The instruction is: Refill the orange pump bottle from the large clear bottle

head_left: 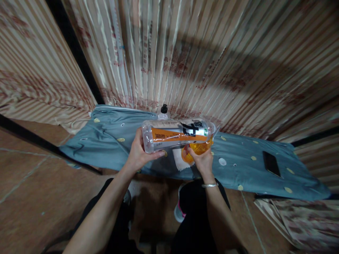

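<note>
My left hand (138,152) is wrapped round the base end of a clear plastic bottle (172,135) with an orange and white label and large black characters. The bottle lies almost level in the air, its neck pointing right. Just below that neck, my right hand (203,161) grips a see-through amber container (200,147); the bottle hides its upper part, so I cannot tell whether the two touch. Under the container, a folded white tissue (180,163) rests on the cloth. Behind the bottle stands a clear bottle with a black cap (164,108), its lower part hidden.
A blue-green cloth with yellow prints (113,131) covers the narrow table. Toward the right lie a white round lid-like disc (222,162) and a black phone (271,163). Striped curtains (201,63) hang close behind, with dark poles (76,53) at the sides.
</note>
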`<state>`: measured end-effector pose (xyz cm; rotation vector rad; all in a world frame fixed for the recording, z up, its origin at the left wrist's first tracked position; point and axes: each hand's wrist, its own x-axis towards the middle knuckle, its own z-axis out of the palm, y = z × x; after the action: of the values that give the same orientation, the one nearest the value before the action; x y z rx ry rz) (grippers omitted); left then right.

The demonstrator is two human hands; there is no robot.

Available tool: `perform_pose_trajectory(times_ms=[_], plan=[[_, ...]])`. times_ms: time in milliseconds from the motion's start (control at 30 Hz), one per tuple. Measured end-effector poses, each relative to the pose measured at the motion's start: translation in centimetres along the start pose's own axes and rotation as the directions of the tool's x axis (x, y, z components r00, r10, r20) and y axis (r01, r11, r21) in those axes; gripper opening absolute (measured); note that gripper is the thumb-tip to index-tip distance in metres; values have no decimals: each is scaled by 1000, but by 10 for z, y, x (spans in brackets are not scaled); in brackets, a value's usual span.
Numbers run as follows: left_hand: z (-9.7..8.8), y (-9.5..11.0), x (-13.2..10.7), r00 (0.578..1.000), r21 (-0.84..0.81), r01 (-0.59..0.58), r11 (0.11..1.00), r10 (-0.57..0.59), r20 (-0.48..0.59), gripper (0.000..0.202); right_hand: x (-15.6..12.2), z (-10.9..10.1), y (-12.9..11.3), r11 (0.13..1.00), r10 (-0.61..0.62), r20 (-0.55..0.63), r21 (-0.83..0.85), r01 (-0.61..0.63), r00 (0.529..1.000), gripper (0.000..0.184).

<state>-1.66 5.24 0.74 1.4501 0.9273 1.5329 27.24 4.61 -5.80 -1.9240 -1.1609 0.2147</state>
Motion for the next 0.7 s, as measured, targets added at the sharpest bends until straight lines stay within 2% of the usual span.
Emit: perform_pose_trajectory(times_ms=[167, 400, 700], plan=[[0, 0, 0, 1000, -4, 0, 1000, 0, 3, 97, 1, 2, 3, 1000, -13, -26, -5, 13, 1000, 89], [1, 2, -1, 1000, -7, 12, 1000, -12, -3, 94, 0, 1, 2, 1000, -7, 15, 18, 7, 1000, 90], [0, 0, 0, 1000, -4, 7, 1000, -7, 10, 95, 0, 4, 4, 1000, -5, -25, 1, 5, 1000, 89]])
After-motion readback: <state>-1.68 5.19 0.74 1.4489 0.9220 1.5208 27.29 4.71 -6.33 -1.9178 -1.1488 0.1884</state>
